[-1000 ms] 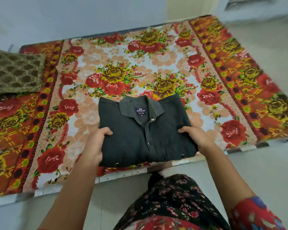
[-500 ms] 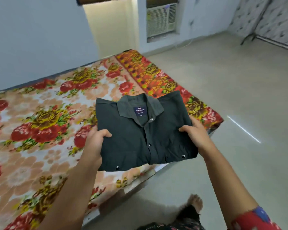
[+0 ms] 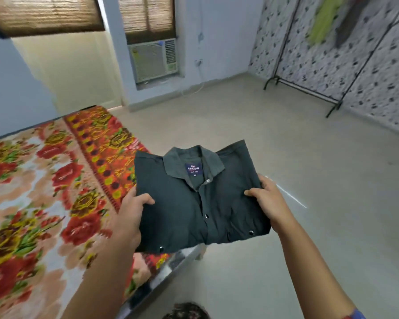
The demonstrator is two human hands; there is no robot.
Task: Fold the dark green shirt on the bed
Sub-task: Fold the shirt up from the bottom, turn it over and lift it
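The dark green shirt is folded into a neat rectangle, collar and label facing up. It is lifted in the air over the bed's right corner and the floor. My left hand grips its left edge, thumb on top. My right hand grips its right edge, thumb on top and fingers underneath. The bed with its red and yellow floral sheet lies to the left.
Bare beige floor spreads to the right of the bed. A black clothes rack with hanging garments stands against the patterned wall at the far right. A window air conditioner sits in the far wall.
Both hands have lifted the folded shirt off the bed and carried it rightward past the bed's corner. The view has swung right, from the bed toward the room's floor.
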